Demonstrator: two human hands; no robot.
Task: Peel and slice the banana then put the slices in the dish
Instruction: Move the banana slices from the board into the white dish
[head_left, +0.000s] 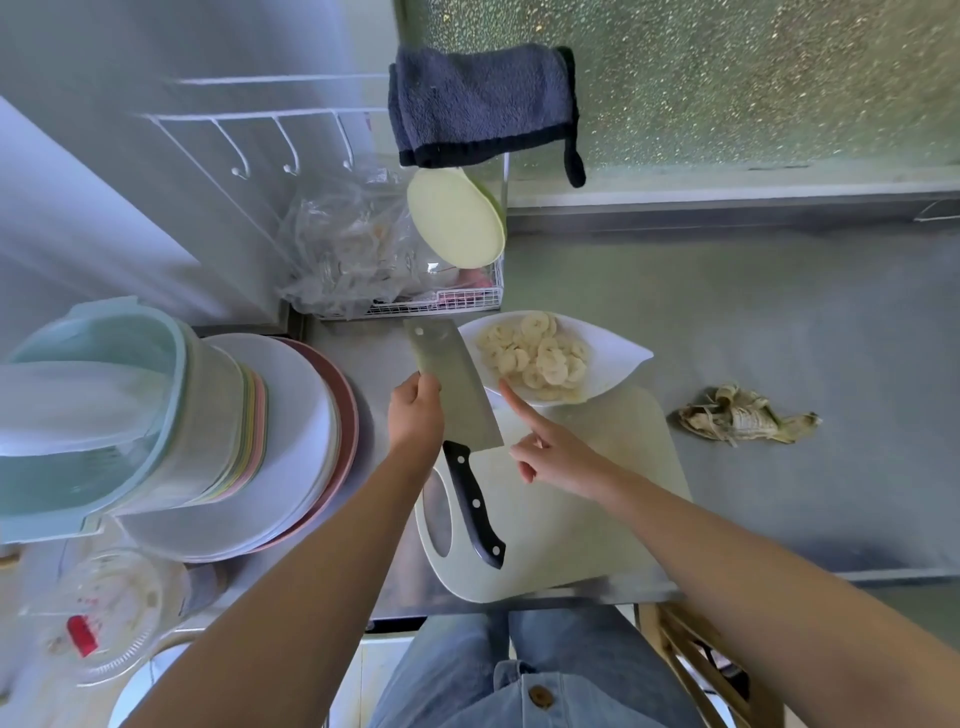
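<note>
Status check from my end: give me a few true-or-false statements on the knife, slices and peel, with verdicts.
1. The slices lie in the dish. True.
2. The left hand holds the knife by its handle. False: it grips the blade; the handle is free.
3. The peel lies on the board. False: it lies on the counter, right of the board.
4. The right hand stretches its index finger toward the dish rim. True.
</note>
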